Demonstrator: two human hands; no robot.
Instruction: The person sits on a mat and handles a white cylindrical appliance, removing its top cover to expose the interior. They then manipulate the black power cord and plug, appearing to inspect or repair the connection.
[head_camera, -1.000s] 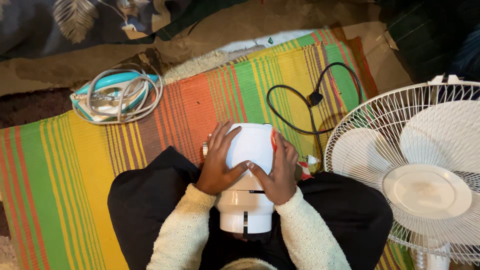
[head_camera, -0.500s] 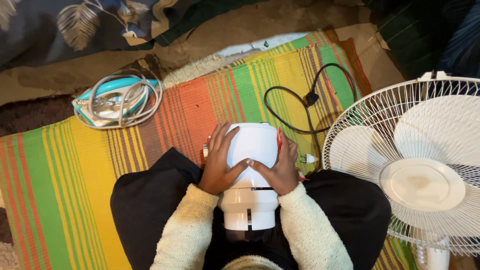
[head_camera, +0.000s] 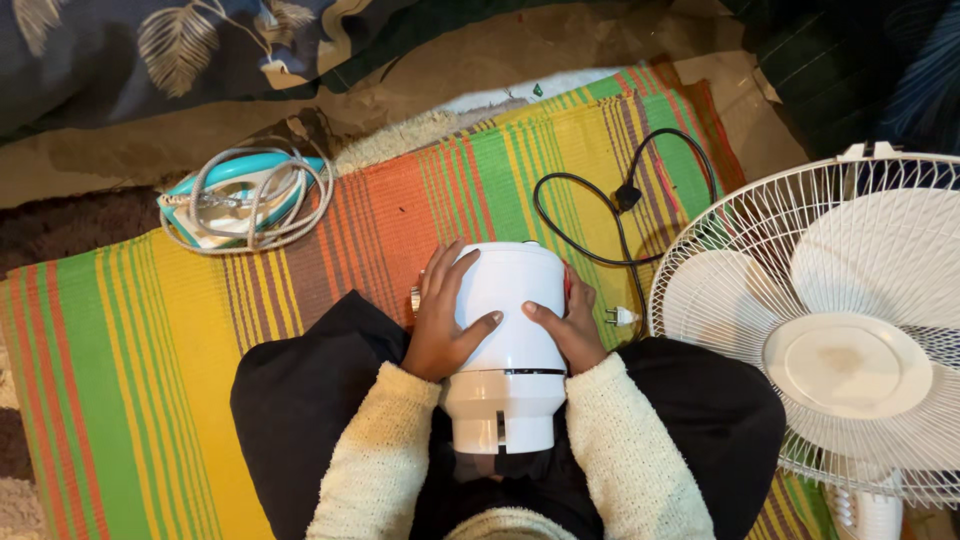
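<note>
Between your knees, your two hands clasp a white rounded appliance body (head_camera: 510, 330) that lies on your lap with its domed end pointing away from you and its narrower, ringed end toward your chest. Your left hand (head_camera: 448, 325) is wrapped around its left flank, fingers spread up along the shell and the thumb laid across the top. Your right hand (head_camera: 568, 325) grips the right flank in the same way, its thumb reaching in toward the middle so the two thumbs nearly meet. Both hands are closed on the casing, holding it from either side. Cream knitted sleeves (head_camera: 380, 450) cover your forearms, and a dark garment (head_camera: 300, 400) spreads over your legs beneath the appliance.

Under you lies a striped mat (head_camera: 130, 340) in green, yellow, orange and red bands. Just beyond your right hand a black power cord (head_camera: 600, 215) loops over the mat, with a small white plug end (head_camera: 622, 317) lying near your right wrist. To your right stands a white fan (head_camera: 850, 330), tilted so its wire grille and blades face up, its rim close beside your right knee. Well off to the upper left, a teal and white clothes iron (head_camera: 240, 195) rests at the mat's edge with its pale cord coiled around it. Dark leaf-patterned fabric (head_camera: 170, 50) lies along the far side, past the bare brown floor (head_camera: 450, 70).
</note>
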